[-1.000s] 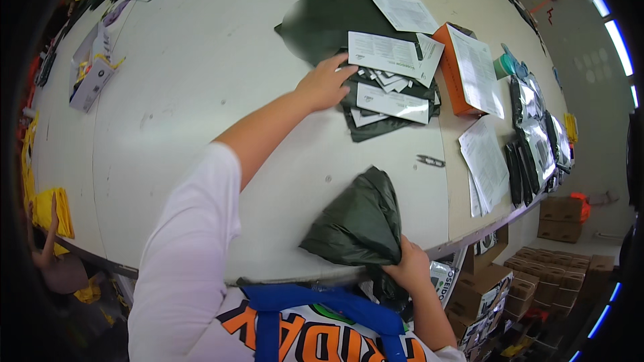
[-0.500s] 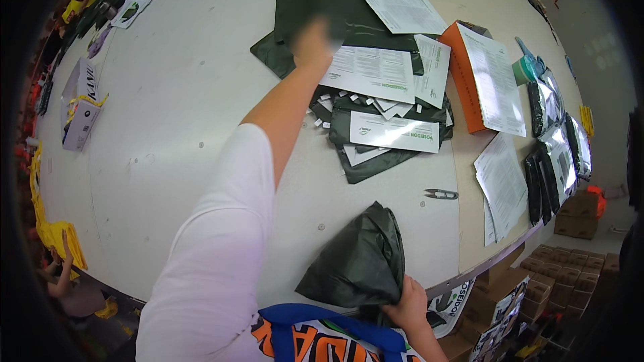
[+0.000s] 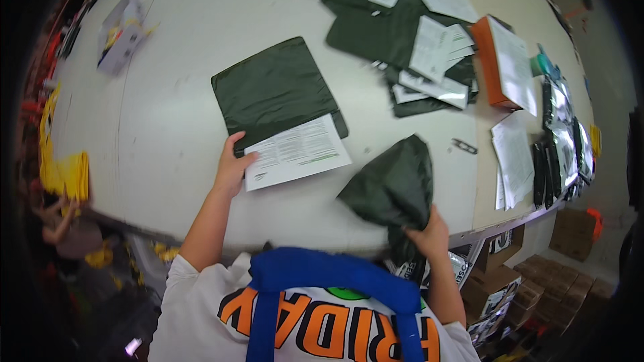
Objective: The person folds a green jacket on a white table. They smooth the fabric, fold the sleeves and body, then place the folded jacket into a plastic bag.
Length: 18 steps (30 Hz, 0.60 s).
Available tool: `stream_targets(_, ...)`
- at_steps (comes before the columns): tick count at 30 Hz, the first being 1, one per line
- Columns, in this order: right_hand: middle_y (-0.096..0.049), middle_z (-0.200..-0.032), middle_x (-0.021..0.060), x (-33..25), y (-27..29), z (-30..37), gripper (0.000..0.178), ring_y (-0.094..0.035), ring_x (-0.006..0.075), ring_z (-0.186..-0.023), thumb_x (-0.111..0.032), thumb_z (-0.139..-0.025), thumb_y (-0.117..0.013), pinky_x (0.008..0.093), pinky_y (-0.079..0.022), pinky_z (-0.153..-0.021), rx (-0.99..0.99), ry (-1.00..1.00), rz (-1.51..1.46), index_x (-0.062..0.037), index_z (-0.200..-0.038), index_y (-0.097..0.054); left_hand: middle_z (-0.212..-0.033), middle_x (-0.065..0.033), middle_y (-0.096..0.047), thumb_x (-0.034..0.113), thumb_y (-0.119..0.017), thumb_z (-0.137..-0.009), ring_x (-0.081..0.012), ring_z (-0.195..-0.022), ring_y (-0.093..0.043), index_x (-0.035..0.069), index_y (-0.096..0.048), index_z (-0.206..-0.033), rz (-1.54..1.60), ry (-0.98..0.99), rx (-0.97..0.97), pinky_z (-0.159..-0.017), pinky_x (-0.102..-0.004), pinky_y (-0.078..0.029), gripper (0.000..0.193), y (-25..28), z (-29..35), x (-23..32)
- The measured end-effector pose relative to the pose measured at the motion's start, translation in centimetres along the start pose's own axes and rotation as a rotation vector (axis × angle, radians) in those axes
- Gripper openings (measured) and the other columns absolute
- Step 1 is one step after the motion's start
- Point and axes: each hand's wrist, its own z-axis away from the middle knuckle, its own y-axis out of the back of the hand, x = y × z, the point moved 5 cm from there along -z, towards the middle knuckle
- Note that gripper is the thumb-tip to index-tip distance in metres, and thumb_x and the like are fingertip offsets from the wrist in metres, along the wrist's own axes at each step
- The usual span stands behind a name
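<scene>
Shifted to frame centre: green pouch [image 3: 272, 90] and white sheet [image 3: 298, 154], pinched in my left hand [image 3: 235, 166], sheet's long axis rising rightward; bunched bag [image 3: 396, 177] lies right, clasped by my right hand [image 3: 433, 233].

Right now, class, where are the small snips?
In the head view, the snips lie right of centre on the table, between the dark green bag held by the right hand and the white sheets further right.

Bag [image 3: 392, 184]: crinkly plas., slt sheen. Pouch [image 3: 275, 87]: matt-ish plas. Sheet [image 3: 302, 152]: paper, smth. Tabletop [image 3: 168, 161]: smth.
</scene>
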Motion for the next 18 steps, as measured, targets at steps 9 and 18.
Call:
stream_targets(9,-0.065,-0.097,0.0219,-2.2,-1.3,2.4,0.058,-0.060,0.0417,-0.094,-0.022,-0.063,-0.080,0.0450,-0.048,-0.078,0.019,0.091,-0.018,-0.0033,-0.111,-0.051,-0.123,-0.0133,-0.049,-0.004,-0.061,-0.079,-0.0216,-0.112,-0.049,0.011,-0.041,-0.130,-0.137,-0.012,0.101,-0.094,-0.0305,-0.041,0.057,6.0,11.2,-8.3)
stream_targets(18,-0.063,-0.109,0.0132,-6.4,-5.1,2.8,0.056,-0.063,0.0241,-0.096,-0.013,-0.074,-0.068,0.0344,-0.049,-0.087,-0.466,-0.010,-1.230,0.0044,-0.124,-0.050,-0.128,-0.0178,-0.046,-0.005,-0.053,-0.085,-0.0236,-0.111,-0.050,0.014,-0.037,-0.136,-0.355,-0.008,0.024,-0.091,-0.0320,-0.044,0.057,8.2,15.6,-9.3)
